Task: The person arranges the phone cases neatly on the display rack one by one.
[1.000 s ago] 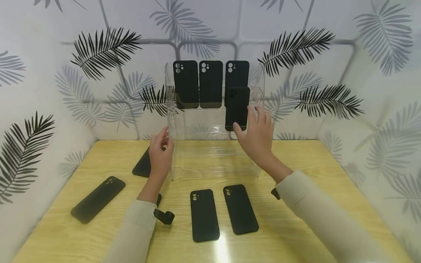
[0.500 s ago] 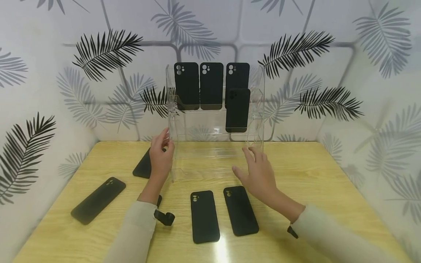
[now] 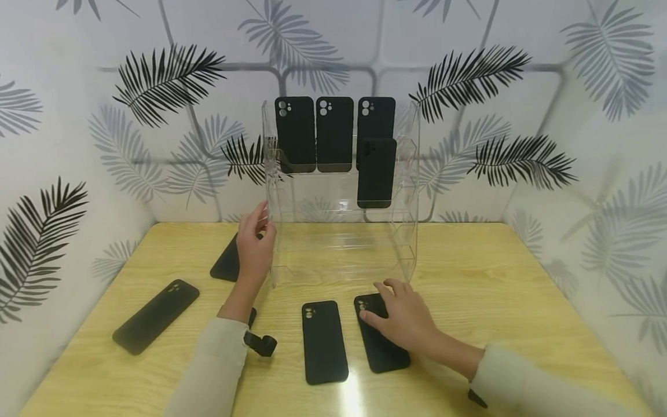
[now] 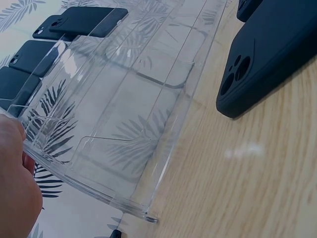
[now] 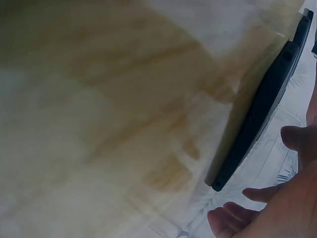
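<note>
At the left side of a clear tiered rack (image 3: 341, 242), my left hand (image 3: 254, 249) holds its edge between thumb and fingers; the left wrist view shows the hand (image 4: 17, 183) at the clear side panel. Three black phone cases stand in the top tier, the middle one (image 3: 334, 134) among them. A further case (image 3: 377, 176) stands one tier lower at the right. Over a case (image 3: 387, 350) lying on the table, my right hand (image 3: 409, 318) is spread with thumb apart; contact is unclear. The right wrist view shows that hand (image 5: 282, 208) beside a case (image 5: 257, 111).
Another case (image 3: 325, 341) lies left of the one under my right hand. On the wooden table (image 3: 469, 260), one case (image 3: 156, 315) lies far left, one (image 3: 226, 263) behind my left hand, and one is partly hidden by my left forearm. Patterned walls surround the table.
My right hand has moved down from the case in the second tier, which stays in the rack, to the right-hand case on the table. My left hand has stayed at the rack's side.
</note>
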Demonstrator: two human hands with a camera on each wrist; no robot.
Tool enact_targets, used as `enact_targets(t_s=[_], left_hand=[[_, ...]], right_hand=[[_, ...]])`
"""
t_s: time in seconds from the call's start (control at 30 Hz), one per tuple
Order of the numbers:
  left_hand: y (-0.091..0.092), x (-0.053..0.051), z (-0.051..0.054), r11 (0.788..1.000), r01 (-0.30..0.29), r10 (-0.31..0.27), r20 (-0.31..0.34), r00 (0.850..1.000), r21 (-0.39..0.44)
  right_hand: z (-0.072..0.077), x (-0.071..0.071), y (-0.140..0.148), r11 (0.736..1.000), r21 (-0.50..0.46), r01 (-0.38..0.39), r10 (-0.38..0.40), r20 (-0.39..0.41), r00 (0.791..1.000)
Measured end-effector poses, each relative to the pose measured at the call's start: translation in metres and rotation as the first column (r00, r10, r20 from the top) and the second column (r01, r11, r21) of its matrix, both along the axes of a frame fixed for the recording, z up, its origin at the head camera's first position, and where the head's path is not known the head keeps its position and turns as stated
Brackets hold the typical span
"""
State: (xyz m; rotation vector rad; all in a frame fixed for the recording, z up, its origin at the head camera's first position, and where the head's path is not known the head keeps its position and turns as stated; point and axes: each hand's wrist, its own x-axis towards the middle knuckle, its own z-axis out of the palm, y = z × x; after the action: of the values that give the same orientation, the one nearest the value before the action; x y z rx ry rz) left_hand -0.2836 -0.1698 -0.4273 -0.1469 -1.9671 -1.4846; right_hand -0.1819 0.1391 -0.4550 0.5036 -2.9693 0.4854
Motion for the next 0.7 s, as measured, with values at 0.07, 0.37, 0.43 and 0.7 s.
enact_targets(t_s=[0.07, 0.37, 0.43, 0.7], left_hand=[[0.0, 0.0, 0.0, 1.0, 0.002, -0.002, 0.003, 1.0, 0.001], [0.0, 0.002, 0.0, 1.0, 0.007, -0.008, 0.01, 1.0, 0.01], [0.0, 0.002, 0.0, 1.0, 0.008, -0.008, 0.007, 1.0, 0.011], [0.0, 0.001, -0.001, 1.0, 0.005, -0.006, 0.006, 1.0, 0.017]], right_hand=[[-0.002, 0.001, 0.0, 1.0, 0.015, 0.006, -0.007, 0.038, 0.999], [-0.011, 0.0, 0.0, 0.996, 0.084, -0.004, -0.003, 0.087, 0.996], [-0.011, -0.001, -0.001, 0.996, 0.087, -0.012, 0.005, 0.083, 0.997], [-0.007, -0.003, -0.01, 0.991, 0.134, -0.026, 0.013, 0.093, 0.996]])
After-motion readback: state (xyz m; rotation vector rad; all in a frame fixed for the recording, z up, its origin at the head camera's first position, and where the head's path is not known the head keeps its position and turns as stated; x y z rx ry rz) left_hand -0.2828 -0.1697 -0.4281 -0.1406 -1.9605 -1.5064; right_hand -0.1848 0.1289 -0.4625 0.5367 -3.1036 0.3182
